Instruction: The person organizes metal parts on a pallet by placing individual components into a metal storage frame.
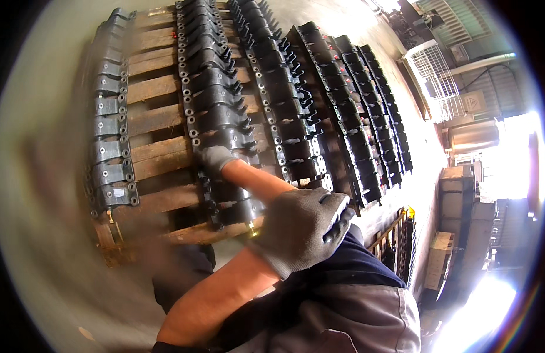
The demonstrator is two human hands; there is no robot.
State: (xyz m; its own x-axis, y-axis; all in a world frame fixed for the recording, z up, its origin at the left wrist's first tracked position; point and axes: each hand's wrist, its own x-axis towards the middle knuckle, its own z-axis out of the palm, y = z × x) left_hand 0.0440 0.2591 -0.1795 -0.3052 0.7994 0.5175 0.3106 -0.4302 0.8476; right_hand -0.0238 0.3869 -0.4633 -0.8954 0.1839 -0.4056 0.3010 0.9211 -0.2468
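Note:
My left hand (306,230), in a grey glove, lies across my right forearm, its fingers bent. Whatever those fingers press on is hidden beneath the glove. Reaching left from under it, my right arm ends in a gloved right hand (215,160). That hand is blurred and rests at the flanged edge of a long black segmented metal part (221,112); its fingers cannot be made out. A yellow brass-coloured fitting (252,228) sticks out of this part's near end. Further left lies a similar black part (112,126) with bolt holes along its edge.
A wooden pallet (158,147) carries the parts. To the right are more black parts (287,112) and several darker rows (343,112). A smaller rack (396,241) stands near my right side. Beyond are a white wire cage (440,76) and a grey cabinet (460,217).

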